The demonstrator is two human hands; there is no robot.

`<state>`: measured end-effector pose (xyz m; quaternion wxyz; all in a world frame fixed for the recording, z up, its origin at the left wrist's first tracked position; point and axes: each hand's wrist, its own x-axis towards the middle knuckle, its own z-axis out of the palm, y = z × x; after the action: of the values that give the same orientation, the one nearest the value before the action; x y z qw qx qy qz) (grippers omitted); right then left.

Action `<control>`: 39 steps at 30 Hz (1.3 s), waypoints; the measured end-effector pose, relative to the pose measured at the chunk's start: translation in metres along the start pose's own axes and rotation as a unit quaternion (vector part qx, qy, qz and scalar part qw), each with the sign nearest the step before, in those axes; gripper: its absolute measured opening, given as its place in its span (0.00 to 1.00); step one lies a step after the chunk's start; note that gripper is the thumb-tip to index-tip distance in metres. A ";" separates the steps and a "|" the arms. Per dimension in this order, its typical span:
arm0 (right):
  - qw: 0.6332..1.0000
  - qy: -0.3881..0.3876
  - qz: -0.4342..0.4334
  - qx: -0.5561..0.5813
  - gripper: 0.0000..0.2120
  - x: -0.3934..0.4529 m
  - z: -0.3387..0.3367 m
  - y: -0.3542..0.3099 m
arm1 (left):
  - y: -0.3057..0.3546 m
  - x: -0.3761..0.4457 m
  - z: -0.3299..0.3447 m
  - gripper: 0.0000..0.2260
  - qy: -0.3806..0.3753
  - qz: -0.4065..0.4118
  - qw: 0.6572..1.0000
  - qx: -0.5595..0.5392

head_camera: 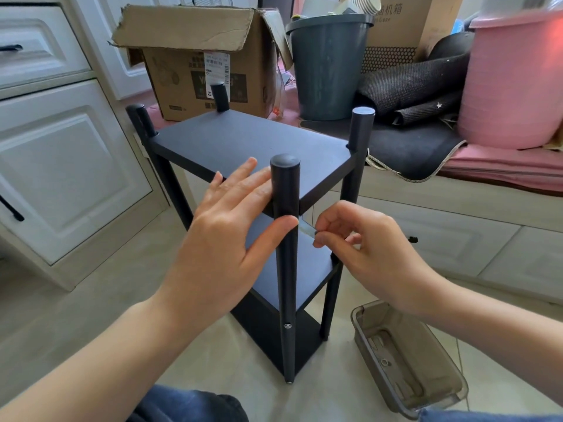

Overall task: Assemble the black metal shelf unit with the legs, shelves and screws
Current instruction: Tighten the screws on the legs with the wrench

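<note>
- left hand (231, 236) flat, fingers straight, pressing the top shelf (253, 144) and near leg (285, 239), likely to steady the unit.
- right hand (362, 254) fingers pinching a small hex key (306, 229) beside that leg, seemingly tightening a screw.
- parts tray (426, 391) below the right fingers, within reach.

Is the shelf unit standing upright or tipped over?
Upright: the shelf unit stands on the floor, legs vertical, shelves level, left hand steadying its front leg.
</note>
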<state>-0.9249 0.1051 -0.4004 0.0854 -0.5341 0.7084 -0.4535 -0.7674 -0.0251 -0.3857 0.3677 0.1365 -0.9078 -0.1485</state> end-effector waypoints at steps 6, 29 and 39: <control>1.000 0.007 0.004 -0.004 0.08 0.002 -0.002 0.004 | 0.000 0.000 0.000 0.25 -0.002 -0.005 1.000 0.000; 0.999 0.047 -0.014 -0.010 0.09 0.006 0.001 0.001 | 0.003 -0.001 -0.002 0.23 -0.005 -0.016 1.000 -0.018; 0.997 0.039 -0.002 0.059 0.07 0.008 0.003 -0.002 | 0.002 -0.001 -0.002 0.23 -0.014 -0.020 1.000 -0.019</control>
<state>-0.9250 0.0968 -0.3980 0.0880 -0.5111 0.6823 -0.5152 -0.7656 -0.0229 -0.3842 0.3546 0.1458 -0.9069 -0.1747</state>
